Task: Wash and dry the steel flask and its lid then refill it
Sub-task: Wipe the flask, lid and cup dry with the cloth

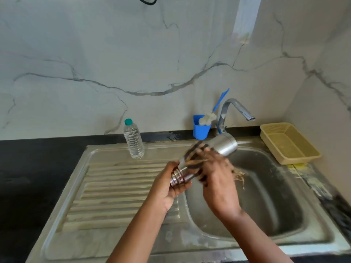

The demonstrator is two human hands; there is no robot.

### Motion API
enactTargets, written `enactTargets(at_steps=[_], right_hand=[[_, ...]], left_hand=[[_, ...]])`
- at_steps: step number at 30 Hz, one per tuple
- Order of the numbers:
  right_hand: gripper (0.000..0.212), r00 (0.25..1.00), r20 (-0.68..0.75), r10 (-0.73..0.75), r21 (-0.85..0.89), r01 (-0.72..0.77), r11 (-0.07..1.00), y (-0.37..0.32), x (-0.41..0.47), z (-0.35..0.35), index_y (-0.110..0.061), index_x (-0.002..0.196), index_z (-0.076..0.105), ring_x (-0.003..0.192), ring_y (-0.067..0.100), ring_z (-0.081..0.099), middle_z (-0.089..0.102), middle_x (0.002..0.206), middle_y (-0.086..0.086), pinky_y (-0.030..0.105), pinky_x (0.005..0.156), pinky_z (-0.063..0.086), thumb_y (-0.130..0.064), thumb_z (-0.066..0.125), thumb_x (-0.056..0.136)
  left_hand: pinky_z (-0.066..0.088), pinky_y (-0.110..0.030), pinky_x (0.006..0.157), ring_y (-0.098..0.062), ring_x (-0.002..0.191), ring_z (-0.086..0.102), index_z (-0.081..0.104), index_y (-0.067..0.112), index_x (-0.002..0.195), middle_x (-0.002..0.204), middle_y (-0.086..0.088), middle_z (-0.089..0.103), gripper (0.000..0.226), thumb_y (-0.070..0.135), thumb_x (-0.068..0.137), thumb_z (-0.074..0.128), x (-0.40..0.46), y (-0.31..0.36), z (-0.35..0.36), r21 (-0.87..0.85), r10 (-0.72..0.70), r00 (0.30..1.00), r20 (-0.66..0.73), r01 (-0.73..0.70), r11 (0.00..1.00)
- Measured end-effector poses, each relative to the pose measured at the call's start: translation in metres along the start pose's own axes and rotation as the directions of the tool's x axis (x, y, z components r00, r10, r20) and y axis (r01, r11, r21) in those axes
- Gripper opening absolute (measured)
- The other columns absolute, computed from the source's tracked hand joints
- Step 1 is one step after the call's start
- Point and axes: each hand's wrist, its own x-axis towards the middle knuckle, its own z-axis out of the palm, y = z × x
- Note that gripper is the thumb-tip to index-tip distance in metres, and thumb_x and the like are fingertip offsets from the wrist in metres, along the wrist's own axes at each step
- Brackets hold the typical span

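Note:
The steel flask (pixel 225 146) lies tilted over the left rim of the sink basin, its base pointing up toward the tap and its threaded neck toward me. My left hand (pixel 168 184) grips the neck end from below. My right hand (pixel 218 179) is wrapped round the middle of the flask and is blurred with motion; a fibrous brown scrubber (pixel 238 174) sticks out from under its fingers. The flask's lid is not in sight.
A steel sink basin (pixel 266 196) with a ribbed drainboard (pixel 117 186) on its left. A clear water bottle (pixel 133 140) with a green cap stands at the back. Blue holder (pixel 201 130) with a brush, chrome tap (pixel 235 109), yellow basket (pixel 288 143) at right.

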Motion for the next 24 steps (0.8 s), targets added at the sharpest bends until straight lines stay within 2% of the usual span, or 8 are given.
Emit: enactTargets(at_steps=[2, 5, 9, 13, 17, 20, 22, 24], right_hand=[[0.028, 0.967, 0.169, -0.192, -0.118, 0.213, 0.970, 0.003, -0.017, 0.006, -0.010, 0.128, 0.053, 0.136, 0.032, 0.045, 0.055, 0.140, 0.014, 0.050, 0.111, 0.037, -0.010, 0.042, 0.102], [0.031, 0.945, 0.249, -0.212, -0.168, 0.258, 0.951, 0.020, -0.026, 0.000, -0.014, 0.130, 0.053, 0.139, 0.030, 0.043, 0.053, 0.143, 0.011, 0.052, 0.110, 0.038, -0.015, 0.033, 0.106], [0.029, 0.994, 0.060, 0.086, -0.217, -0.071, 0.974, 0.073, -0.011, -0.023, -0.008, 0.122, 0.060, 0.134, 0.033, 0.047, 0.057, 0.138, 0.014, 0.057, 0.104, 0.040, -0.006, 0.045, 0.098], [0.047, 0.956, -0.073, 0.284, -0.188, -0.293, 0.937, 0.102, -0.001, -0.036, 0.001, 0.122, 0.061, 0.136, 0.036, 0.043, 0.054, 0.138, 0.018, 0.059, 0.104, 0.041, 0.013, 0.045, 0.079], [0.028, 0.998, 0.029, 0.051, -0.175, -0.045, 0.984, 0.066, -0.008, -0.017, -0.011, 0.123, 0.061, 0.137, 0.036, 0.043, 0.055, 0.140, 0.013, 0.055, 0.109, 0.036, -0.008, 0.051, 0.097], [0.029, 0.941, 0.252, -0.227, -0.157, 0.271, 0.950, 0.042, -0.033, -0.002, -0.019, 0.129, 0.055, 0.142, 0.034, 0.038, 0.048, 0.148, 0.009, 0.054, 0.112, 0.034, -0.015, 0.047, 0.101], [0.027, 0.922, 0.284, -0.262, -0.150, 0.313, 0.938, 0.050, -0.040, -0.004, -0.020, 0.128, 0.055, 0.143, 0.033, 0.036, 0.045, 0.150, 0.009, 0.053, 0.112, 0.035, -0.018, 0.045, 0.103], [0.026, 0.961, 0.215, -0.172, -0.169, 0.210, 0.963, 0.071, -0.036, -0.011, -0.018, 0.125, 0.055, 0.142, 0.034, 0.035, 0.046, 0.148, 0.011, 0.052, 0.112, 0.035, -0.013, 0.049, 0.101]], left_hand=[[0.058, -0.031, 0.059, -0.019, 0.072, 0.072, 0.069, 0.008, 0.101, 0.088, -0.011, 0.074, 0.035, 0.038, 0.085, 0.062, 0.004, -0.008, 0.006, -0.013, -0.007, 0.999, 0.034, 0.007, 1.000], [0.057, -0.033, 0.065, -0.020, 0.077, 0.068, 0.068, 0.010, 0.104, 0.091, -0.012, 0.071, 0.030, 0.033, 0.086, 0.063, 0.011, -0.014, 0.011, 0.026, 0.027, 0.997, 0.073, -0.029, 0.999], [0.060, -0.040, 0.073, -0.029, 0.086, 0.067, 0.060, 0.007, 0.105, 0.098, -0.019, 0.067, 0.027, 0.020, 0.084, 0.071, 0.014, -0.012, 0.015, -0.021, -0.013, 0.999, 0.041, 0.014, 1.000], [0.062, -0.043, 0.074, -0.031, 0.088, 0.069, 0.060, 0.006, 0.107, 0.100, -0.020, 0.069, 0.043, 0.024, 0.071, 0.077, 0.015, -0.014, 0.017, -0.064, -0.030, 0.998, 0.049, 0.033, 0.997], [0.061, -0.038, 0.063, -0.028, 0.075, 0.072, 0.061, 0.007, 0.103, 0.088, -0.018, 0.072, 0.046, 0.027, 0.066, 0.078, 0.021, -0.018, 0.025, -0.114, -0.049, 0.999, 0.024, 0.051, 0.992], [0.058, -0.036, 0.067, -0.027, 0.083, 0.072, 0.068, 0.002, 0.110, 0.099, -0.019, 0.074, 0.066, 0.042, 0.061, 0.084, 0.027, -0.019, 0.025, -0.038, -0.037, 0.998, 0.047, 0.039, 0.999], [0.057, -0.038, 0.068, -0.029, 0.083, 0.070, 0.066, 0.003, 0.113, 0.098, -0.018, 0.073, 0.066, 0.041, 0.061, 0.082, 0.029, -0.018, 0.025, -0.033, -0.041, 0.999, 0.022, 0.042, 0.999], [0.059, -0.038, 0.063, -0.030, 0.078, 0.068, 0.061, 0.006, 0.110, 0.095, -0.019, 0.070, 0.055, 0.030, 0.064, 0.079, 0.030, -0.015, 0.026, -0.099, -0.031, 0.999, 0.017, 0.032, 0.995]])
